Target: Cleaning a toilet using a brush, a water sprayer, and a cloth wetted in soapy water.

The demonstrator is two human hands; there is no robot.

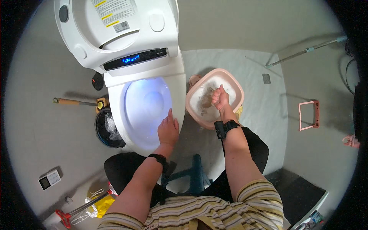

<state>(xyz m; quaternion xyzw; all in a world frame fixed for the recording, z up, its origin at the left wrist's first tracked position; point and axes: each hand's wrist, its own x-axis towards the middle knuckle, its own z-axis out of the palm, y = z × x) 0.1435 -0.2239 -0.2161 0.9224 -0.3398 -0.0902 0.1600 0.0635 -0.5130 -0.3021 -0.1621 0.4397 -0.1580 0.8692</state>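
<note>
My left hand (168, 129) lies on the right rim of a white toilet (177, 92), its fingers stretched out and nothing in them. The toilet lid and seat (78, 32) are raised, and the bowl glows bluish-white inside. My right hand (220, 99) is over a pink basin (239, 90) filled with foamy, greyish water (202, 100). Its fingers are curled closed, and whatever they may hold is hidden. Each wrist wears a black band.
A lined black bin (100, 130) and a wooden-handled brush (71, 101) stand left of the toilet. A teal stool (196, 174) is between my knees. A pole (306, 50) leans by the right wall, near a pink rack (316, 115). Something yellow (239, 112) lies beside the basin.
</note>
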